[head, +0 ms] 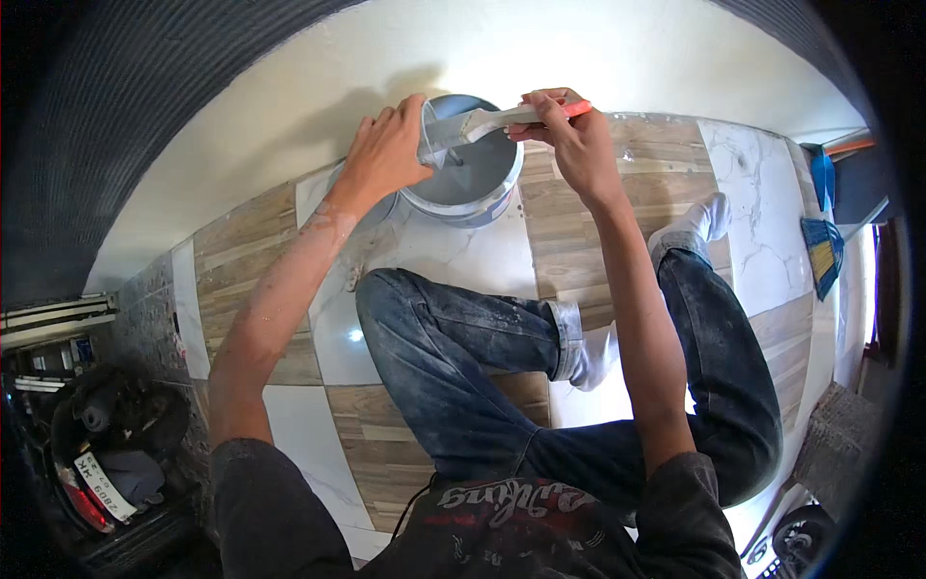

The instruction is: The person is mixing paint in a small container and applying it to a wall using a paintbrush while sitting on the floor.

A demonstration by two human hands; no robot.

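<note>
My left hand grips a clear plastic cup, tilted on its side over a white bucket. In my right hand is a paintbrush with an orange-tipped handle; its pale-coated head points left, towards the cup's opening. Whether the bristles touch the cup is hard to tell. The bucket holds greyish liquid, and a stick-like thing stands in it, partly hidden by the cup. Behind my left wrist another container shows in part beside the bucket.
A pale wall rises just behind the bucket. My bent legs in jeans rest on the tiled floor. A broom is at the far right. At the lower left stands a motorcycle; a wheel shows at the lower right.
</note>
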